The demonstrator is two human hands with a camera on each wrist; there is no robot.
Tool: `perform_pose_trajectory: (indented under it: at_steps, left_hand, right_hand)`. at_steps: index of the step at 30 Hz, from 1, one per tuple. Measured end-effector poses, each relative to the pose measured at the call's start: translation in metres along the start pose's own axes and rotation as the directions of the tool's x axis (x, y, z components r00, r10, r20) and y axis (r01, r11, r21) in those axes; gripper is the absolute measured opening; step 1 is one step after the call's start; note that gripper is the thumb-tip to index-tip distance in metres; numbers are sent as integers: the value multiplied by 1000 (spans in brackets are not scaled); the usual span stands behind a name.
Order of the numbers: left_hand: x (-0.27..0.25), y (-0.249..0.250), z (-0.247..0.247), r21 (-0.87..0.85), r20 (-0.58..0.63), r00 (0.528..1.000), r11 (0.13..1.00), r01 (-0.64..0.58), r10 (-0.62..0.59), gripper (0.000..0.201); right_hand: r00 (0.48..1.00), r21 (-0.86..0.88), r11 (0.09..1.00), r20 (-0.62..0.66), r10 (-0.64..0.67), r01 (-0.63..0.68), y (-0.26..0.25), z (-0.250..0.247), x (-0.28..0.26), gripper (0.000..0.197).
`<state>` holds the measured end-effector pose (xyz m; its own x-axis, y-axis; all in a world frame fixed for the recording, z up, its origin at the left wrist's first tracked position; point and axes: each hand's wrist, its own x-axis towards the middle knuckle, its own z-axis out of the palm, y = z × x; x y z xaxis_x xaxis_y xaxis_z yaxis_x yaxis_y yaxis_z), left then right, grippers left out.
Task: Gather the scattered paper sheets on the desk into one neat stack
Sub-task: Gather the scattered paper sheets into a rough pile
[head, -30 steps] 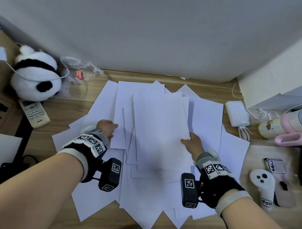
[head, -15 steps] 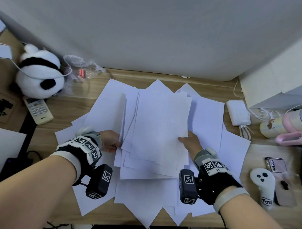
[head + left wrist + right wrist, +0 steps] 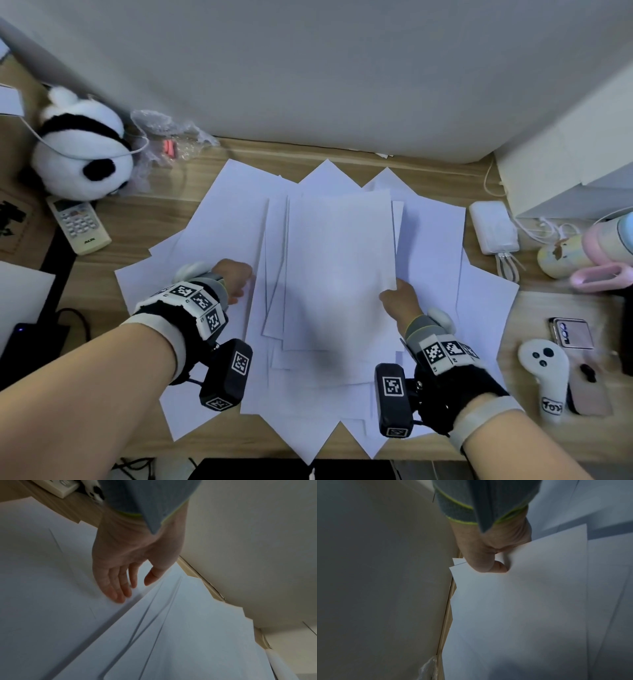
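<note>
Many white paper sheets [image 3: 222, 219] lie fanned across the wooden desk [image 3: 534, 308]. A bundle of sheets [image 3: 339, 274] is lifted in the middle, roughly squared, with lower sheets jutting out to its left. My right hand [image 3: 397, 299] pinches the bundle's right edge, thumb on top [image 3: 498, 566] and fingers hidden beneath the bundle [image 3: 530, 601]. My left hand [image 3: 236, 277] is at the bundle's left side. In the left wrist view its fingers [image 3: 118, 588] are straight and loosely spread, tips touching the flat sheets [image 3: 42, 588] beside the raised bundle [image 3: 188, 635].
A panda plush [image 3: 82, 150] and a remote [image 3: 78, 224] sit at the left. A power bank [image 3: 493, 226], a controller [image 3: 544, 373], a phone [image 3: 570, 332] and pink items [image 3: 603, 253] crowd the right side. The wall [image 3: 308, 68] runs close behind the papers.
The held bundle has swung from a tilted lie to upright and squarer. My left hand has come off its left edge and opened onto the sheets beside it.
</note>
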<state>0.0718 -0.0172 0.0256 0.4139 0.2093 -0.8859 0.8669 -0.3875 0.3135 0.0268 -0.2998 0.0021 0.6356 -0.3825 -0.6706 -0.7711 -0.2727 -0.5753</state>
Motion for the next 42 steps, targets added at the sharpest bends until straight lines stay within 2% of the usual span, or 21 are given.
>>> perform_pose_trajectory:
  at_steps: [5, 7, 9, 12, 13, 14, 16, 17, 18, 21, 22, 24, 27, 29, 30, 31, 33, 34, 36, 39, 42]
  left_hand:
    - [-5, -8, 5, 15, 136, 988, 998, 65, -67, 17]
    - [-3, -12, 7, -3, 189, 980, 997, 71, -69, 19]
    - [0, -16, 12, -32, 253, 966, 997, 69, -59, 16]
    - [0, -20, 18, -65, 278, 961, 998, 19, 0, 16]
    - [-1, -21, 20, -67, 278, 960, 998, -13, 31, 25]
    - [-1, -21, 21, -51, 262, 963, 998, -48, 60, 43]
    - [15, -28, 24, 2, 232, 968, 995, -100, 96, 91]
    - [23, -30, 25, 9, 218, 968, 992, -127, 122, 101]
    - [20, -27, 24, -18, 212, 965, 988, -153, 154, 97]
    - [-24, -1, 16, -212, 200, 941, 950, -229, 272, 52]
    - [-31, 8, 11, -265, 177, 934, 928, -260, 312, 45]
    - [-45, 27, 1, -339, 130, 900, 871, -354, 416, 41]
    - [-69, 56, -12, -440, 68, 815, 750, -494, 576, 51]
    - [-78, 69, -17, -467, -2, 757, 669, -578, 653, 49]
    - [-81, 74, -19, -466, -31, 731, 637, -614, 682, 47]
    - [-83, 75, -18, -451, -47, 718, 627, -636, 695, 44]
    - [-79, 72, -14, -407, -44, 707, 634, -658, 706, 33]
    - [-75, 67, -10, -391, -42, 711, 643, -659, 702, 28]
    - [-68, 57, -2, -380, -49, 721, 655, -653, 691, 24]
    - [-60, 47, 6, -371, -63, 750, 682, -630, 658, 23]
    - [-59, 41, 13, -367, -69, 760, 691, -622, 646, 29]
  right_hand:
    - [995, -59, 996, 80, 65, -60, 16, -8, -5, 17]
    - [997, -54, 998, 62, 48, -44, 19, -5, -6, 18]
    - [997, -13, 1000, 76, 13, -12, 17, 0, -11, 9]
    - [980, 89, 994, 192, 46, -64, 13, 11, -15, 34]
    - [971, 120, 989, 231, 56, -86, 13, 14, -17, 36]
    - [961, 142, 984, 267, 69, -110, 13, 17, -19, 35]
    - [953, 178, 977, 297, 62, -119, 13, 22, -22, 36]
    - [957, 195, 976, 287, 37, -96, 12, 23, -23, 36]
    - [965, 214, 975, 263, 8, -66, 8, 22, -25, 37]
    - [976, 370, 929, 192, -105, 27, -12, 11, -31, 36]
    - [974, 417, 907, 172, -149, 65, -23, 4, -35, 31]
    - [959, 470, 867, 130, -252, 164, -46, -10, -43, 22]
    - [904, 537, 778, 63, -423, 326, -83, -32, -60, 17]
    - [876, 564, 726, 9, -482, 394, -100, -41, -67, 16]
    - [869, 566, 712, -14, -495, 415, -106, -45, -70, 18]
    - [863, 560, 704, -42, -503, 437, -108, -47, -72, 30]
    - [863, 498, 732, -71, -500, 465, -106, -47, -72, 60]
    - [862, 479, 742, -66, -503, 469, -101, -45, -69, 55]
    - [863, 463, 758, -28, -505, 459, -93, -42, -65, 21]
    - [867, 465, 769, 4, -498, 439, -81, -35, -58, 20]
    - [884, 503, 772, 31, -466, 389, -75, -28, -55, 19]
